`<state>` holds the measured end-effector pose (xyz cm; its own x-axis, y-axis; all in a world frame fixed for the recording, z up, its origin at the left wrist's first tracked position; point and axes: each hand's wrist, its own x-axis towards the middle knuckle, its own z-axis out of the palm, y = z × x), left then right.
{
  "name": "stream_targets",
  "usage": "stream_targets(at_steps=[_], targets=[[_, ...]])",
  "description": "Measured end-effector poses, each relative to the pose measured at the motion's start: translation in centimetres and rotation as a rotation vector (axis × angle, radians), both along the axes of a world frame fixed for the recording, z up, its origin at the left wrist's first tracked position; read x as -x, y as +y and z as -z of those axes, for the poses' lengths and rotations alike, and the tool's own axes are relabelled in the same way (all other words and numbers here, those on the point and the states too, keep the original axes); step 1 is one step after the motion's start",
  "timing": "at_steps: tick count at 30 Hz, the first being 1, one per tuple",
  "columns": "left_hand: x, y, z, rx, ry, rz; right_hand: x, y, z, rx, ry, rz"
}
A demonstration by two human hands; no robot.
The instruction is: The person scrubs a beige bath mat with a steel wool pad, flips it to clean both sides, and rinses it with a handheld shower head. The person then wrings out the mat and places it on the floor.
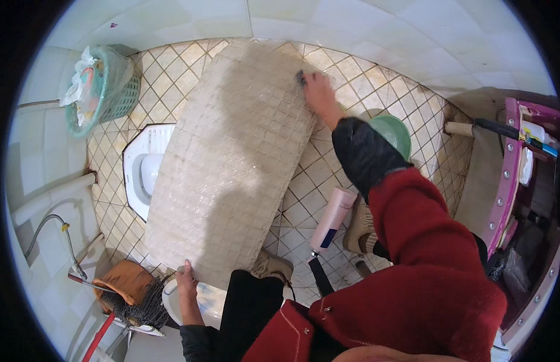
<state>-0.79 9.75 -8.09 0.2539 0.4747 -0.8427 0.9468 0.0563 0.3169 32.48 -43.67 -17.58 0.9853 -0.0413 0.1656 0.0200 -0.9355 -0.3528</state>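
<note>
A large wet beige sheet with a raised square pattern lies slantwise before me, partly over the squat toilet. My left hand grips its near-left corner, thumb on top. At the far right edge of the sheet, my right hand is closed around a small dark scrubber, pressed to the surface. Most of the scrubber is hidden by my fingers. Under the sheet's near end, a white basin with blue marks shows beside my left wrist.
A green basin sits right of my right forearm. Near my shoes lies a pink bottle bearing writing. A green basket holds bagged waste. A grey mop and orange container stand lower left; a purple shelf stands right.
</note>
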Motion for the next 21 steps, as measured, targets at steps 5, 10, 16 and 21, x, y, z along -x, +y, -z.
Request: stream_targets(at_steps=[5, 10, 16, 21], targets=[[-0.1, -0.9, -0.9, -0.03, 0.005, -0.048, 6.5, 4.5, -1.4, -0.092, 0.137, -0.187], [1.5, 1.1, 0.6, -0.007, -0.026, -0.109, 2.8, 0.0, -0.2, -0.143, 0.19, -0.02], [0.2, 0.1, -0.4, 0.013, 0.002, -0.059, 1.6, -0.6, 0.3, -0.021, 0.162, 0.094], [0.9, 0.4, 0.3, 0.06, -0.023, -0.078, 6.2, -0.7, 0.0, -0.028, 0.167, -0.2]])
